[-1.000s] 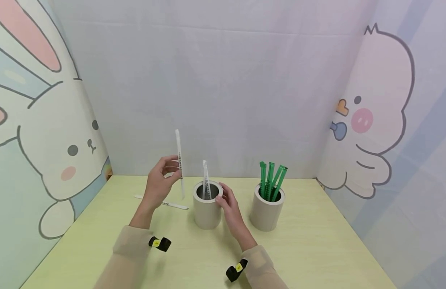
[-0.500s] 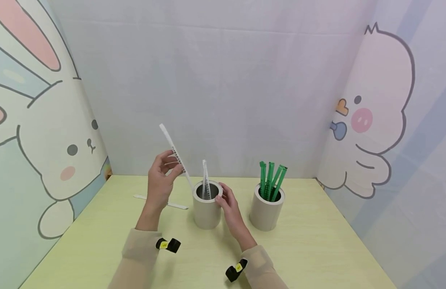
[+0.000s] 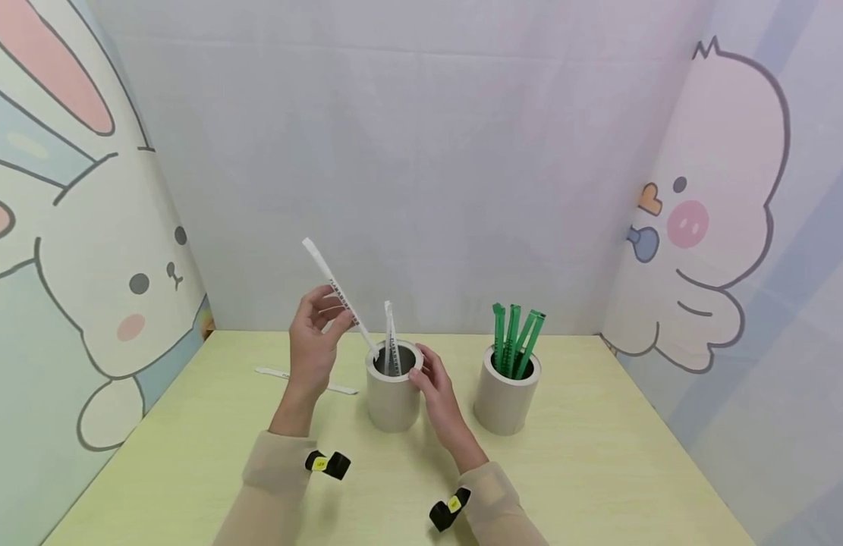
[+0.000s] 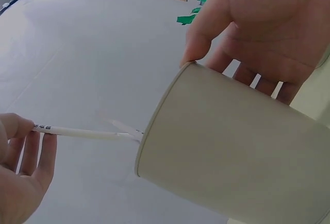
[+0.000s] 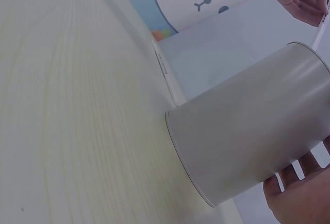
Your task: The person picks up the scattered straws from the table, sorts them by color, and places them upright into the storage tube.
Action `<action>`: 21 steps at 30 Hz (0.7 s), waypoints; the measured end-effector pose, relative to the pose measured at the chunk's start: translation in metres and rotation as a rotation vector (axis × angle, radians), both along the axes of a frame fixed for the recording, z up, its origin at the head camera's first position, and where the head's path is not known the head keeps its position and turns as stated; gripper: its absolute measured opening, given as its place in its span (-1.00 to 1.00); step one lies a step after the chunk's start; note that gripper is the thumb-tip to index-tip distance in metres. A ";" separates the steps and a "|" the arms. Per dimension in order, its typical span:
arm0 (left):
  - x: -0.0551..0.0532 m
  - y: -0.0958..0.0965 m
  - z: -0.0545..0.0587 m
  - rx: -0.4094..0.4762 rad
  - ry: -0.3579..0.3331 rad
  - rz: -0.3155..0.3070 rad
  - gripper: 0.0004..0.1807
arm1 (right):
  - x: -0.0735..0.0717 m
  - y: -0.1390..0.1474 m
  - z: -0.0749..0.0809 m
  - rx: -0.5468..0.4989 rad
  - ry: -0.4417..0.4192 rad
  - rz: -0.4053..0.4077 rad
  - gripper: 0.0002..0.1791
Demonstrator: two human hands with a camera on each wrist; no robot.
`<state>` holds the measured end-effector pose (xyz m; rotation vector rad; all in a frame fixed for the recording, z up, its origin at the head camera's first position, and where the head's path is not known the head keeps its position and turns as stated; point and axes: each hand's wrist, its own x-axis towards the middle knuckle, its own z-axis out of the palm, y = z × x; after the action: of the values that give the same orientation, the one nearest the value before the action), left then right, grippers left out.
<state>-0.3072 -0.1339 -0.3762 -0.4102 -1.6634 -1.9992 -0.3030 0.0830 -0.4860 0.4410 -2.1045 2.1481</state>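
In the head view my left hand (image 3: 315,341) pinches a white paper-wrapped straw (image 3: 328,277) with dark print between thumb and fingers. It slants, upper end to the left, and its lower end is at the left rim of a light grey cup (image 3: 392,406). Inside that cup stand a few more white wrapped straws (image 3: 391,334). My right hand (image 3: 443,398) holds the cup from the right, thumb at the rim and fingers around the side. The left wrist view shows the pinched straw (image 4: 85,133) with its far end at the cup mouth.
A second grey cup (image 3: 504,409) with several green wrapped straws (image 3: 513,341) stands to the right. Another white straw (image 3: 342,390) lies on the pale wooden table (image 3: 578,455) behind the left hand. A grey-white cloth wall (image 3: 421,182) rises at the back.
My left hand has moved right, and the straw has gone from upright to slanted, its lower end now at the cup's rim. The right hand keeps hold of the cup.
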 end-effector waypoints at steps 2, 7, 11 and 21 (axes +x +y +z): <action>-0.002 0.001 -0.002 -0.013 -0.003 0.002 -0.44 | 0.000 0.000 0.000 0.001 -0.002 0.000 -0.39; -0.005 0.006 -0.008 -0.044 -0.012 -0.009 -0.45 | 0.001 0.000 0.001 0.013 0.017 0.003 -0.38; -0.006 0.010 -0.012 -0.081 -0.019 -0.014 -0.45 | 0.001 0.000 0.002 0.008 0.013 0.009 -0.39; -0.013 0.015 -0.025 -0.224 -0.085 -0.027 -0.49 | -0.001 0.001 0.001 0.001 -0.003 0.011 -0.38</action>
<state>-0.3201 -0.1187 -0.4010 -0.4344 -1.9531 -1.8788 -0.3038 0.0843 -0.4855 0.4513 -2.1099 2.1547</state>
